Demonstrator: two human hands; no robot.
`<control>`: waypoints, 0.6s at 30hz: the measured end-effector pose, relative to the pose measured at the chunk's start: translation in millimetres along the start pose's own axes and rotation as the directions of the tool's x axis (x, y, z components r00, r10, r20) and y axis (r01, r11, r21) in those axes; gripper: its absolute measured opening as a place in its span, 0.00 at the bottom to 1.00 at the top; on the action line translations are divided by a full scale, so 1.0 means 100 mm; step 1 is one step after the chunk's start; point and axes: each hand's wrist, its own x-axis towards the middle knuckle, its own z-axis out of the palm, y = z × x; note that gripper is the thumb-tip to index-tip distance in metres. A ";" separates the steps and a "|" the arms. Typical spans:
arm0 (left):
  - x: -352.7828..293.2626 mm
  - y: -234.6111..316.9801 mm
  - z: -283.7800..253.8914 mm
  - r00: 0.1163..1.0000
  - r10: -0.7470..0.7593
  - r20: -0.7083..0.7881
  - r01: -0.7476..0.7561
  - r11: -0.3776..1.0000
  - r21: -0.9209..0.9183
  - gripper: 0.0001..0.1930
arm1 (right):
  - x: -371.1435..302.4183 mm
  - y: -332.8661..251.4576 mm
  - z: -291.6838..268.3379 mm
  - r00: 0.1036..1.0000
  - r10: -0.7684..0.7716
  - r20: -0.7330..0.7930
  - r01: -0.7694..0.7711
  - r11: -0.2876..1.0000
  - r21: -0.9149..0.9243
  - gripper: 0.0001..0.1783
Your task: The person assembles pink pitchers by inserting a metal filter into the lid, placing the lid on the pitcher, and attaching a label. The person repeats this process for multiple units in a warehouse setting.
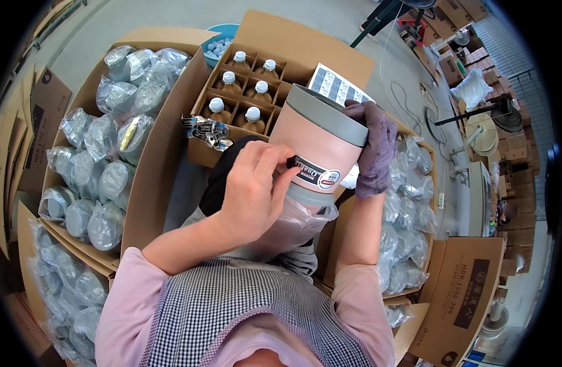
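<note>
A pink cylindrical container (321, 133) with grey bands is held tilted in front of me, above my lap. My right hand (374, 150), in a purple-grey glove, grips its grey rim from the right side. My left hand (253, 189) is bare, with thumb and forefinger pinched at the left end of a dark label (308, 171) on the container's side. Whether that end is stuck down under the fingertips I cannot tell. A crumpled clear plastic bag (293, 223) hangs around the container's lower end. Behind the container lies a printed sheet of stickers (337, 85).
A divided carton (256, 144) holds several white-capped containers. Dark and silver strips (207, 131) hang at its left corner. Cartons of plastic-wrapped items (85, 162) stand left, another (409, 214) right. A blue basin (223, 30) is behind; a fan (506, 116) stands far right.
</note>
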 end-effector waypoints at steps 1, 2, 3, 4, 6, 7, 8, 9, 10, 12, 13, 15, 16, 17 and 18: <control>-0.03 0.01 0.02 1.000 0.000 0.013 0.000 1.000 0.001 0.17 | -0.02 -0.01 0.00 0.999 0.036 -0.017 -0.036 0.999 0.002 0.25; -0.03 0.06 0.06 1.000 -0.016 -0.027 0.017 0.999 0.041 0.13 | -0.02 -0.01 0.01 0.998 0.046 -0.033 -0.046 0.999 -0.013 0.25; -0.03 0.07 0.09 0.999 -0.023 -0.039 0.024 0.999 0.048 0.13 | -0.02 0.00 0.01 0.997 0.055 -0.048 -0.056 0.998 -0.029 0.25; -0.03 0.07 0.12 0.998 -0.027 -0.051 0.030 0.998 0.057 0.12 | -0.04 -0.01 0.02 0.996 0.061 -0.064 -0.064 0.997 -0.042 0.25; 0.01 0.06 0.15 0.994 -0.061 -0.092 0.061 0.998 -0.006 0.10 | -0.07 -0.04 0.03 0.996 -0.006 -0.093 -0.006 0.993 -0.122 0.24; 0.05 0.03 0.14 0.996 -0.057 -0.067 0.057 0.998 -0.012 0.09 | -0.09 -0.06 0.04 0.995 0.005 -0.103 -0.019 0.991 -0.133 0.24; 0.09 -0.01 0.13 0.998 -0.054 -0.042 0.053 0.998 -0.017 0.08 | -0.10 -0.08 0.04 0.993 0.015 -0.115 -0.032 0.989 -0.146 0.24; 0.11 -0.03 0.12 0.999 -0.050 -0.019 0.049 0.999 -0.022 0.07 | -0.09 -0.08 0.04 0.992 0.013 -0.129 -0.035 0.986 -0.165 0.24; 0.11 0.00 0.13 0.998 -0.059 -0.022 0.059 0.998 0.002 0.08 | -0.08 -0.07 0.06 0.991 0.002 -0.136 -0.026 0.985 -0.172 0.24; 0.04 0.02 0.17 0.996 0.092 -0.009 -0.091 0.993 0.072 0.08 | -0.10 -0.05 0.04 0.990 -0.013 -0.138 -0.008 0.988 -0.151 0.25; 0.00 0.07 0.18 0.988 0.152 0.021 -0.153 0.986 0.066 0.08 | -0.08 0.03 -0.04 0.993 0.041 -0.110 -0.050 0.995 -0.082 0.25; -0.02 0.22 0.16 0.973 0.230 0.013 -0.228 0.971 -0.078 0.10 | -0.08 0.09 -0.06 0.997 0.021 -0.079 -0.025 0.998 -0.054 0.25; -0.02 0.26 0.15 0.964 0.267 0.005 -0.263 0.952 -0.155 0.10 | -0.08 0.06 -0.05 0.996 0.043 -0.085 -0.048 0.997 -0.065 0.25; -0.02 0.22 0.15 0.979 0.203 0.010 -0.197 0.958 -0.208 0.11 | -0.08 0.05 -0.04 0.994 0.065 -0.091 -0.071 0.995 -0.075 0.26; -0.03 0.16 0.16 0.990 0.139 0.018 -0.130 0.957 -0.261 0.11 | -0.08 0.10 -0.04 0.997 -0.047 -0.062 0.039 0.991 -0.128 0.26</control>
